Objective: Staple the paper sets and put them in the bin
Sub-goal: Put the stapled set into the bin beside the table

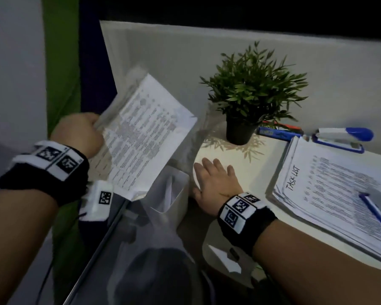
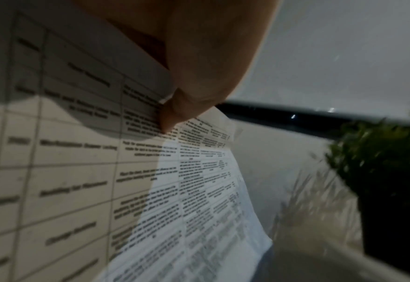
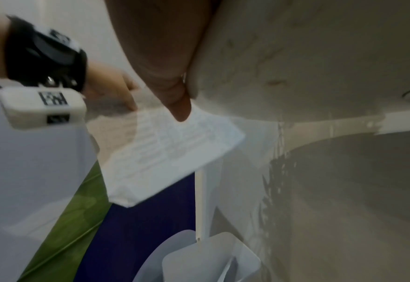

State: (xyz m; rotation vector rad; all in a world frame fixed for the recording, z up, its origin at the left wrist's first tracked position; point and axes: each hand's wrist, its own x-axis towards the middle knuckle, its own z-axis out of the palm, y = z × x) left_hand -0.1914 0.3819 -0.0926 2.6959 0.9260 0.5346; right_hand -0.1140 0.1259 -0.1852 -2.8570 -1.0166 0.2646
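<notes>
white table (image 1: 224, 150) holds potted plant (image 1: 249, 93), stapler (image 1: 343, 137), paper stack (image 1: 339, 194) (pen (image 1: 376, 214) atop).

Your L hand (image 1: 79, 133) is raised, fingers (image 2: 170, 116) curled in a pinch; your R hand (image 1: 216, 183) lies flat, fingers straight, both wrists banded.

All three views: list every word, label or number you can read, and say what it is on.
"TASK LIST": handwritten on the top sheet of the paper stack on the table.
Printed table on the paper set held by the left hand: too blurred.
Blue box behind the plant: unreadable.
Wristband markers: patterns, no text.
</notes>
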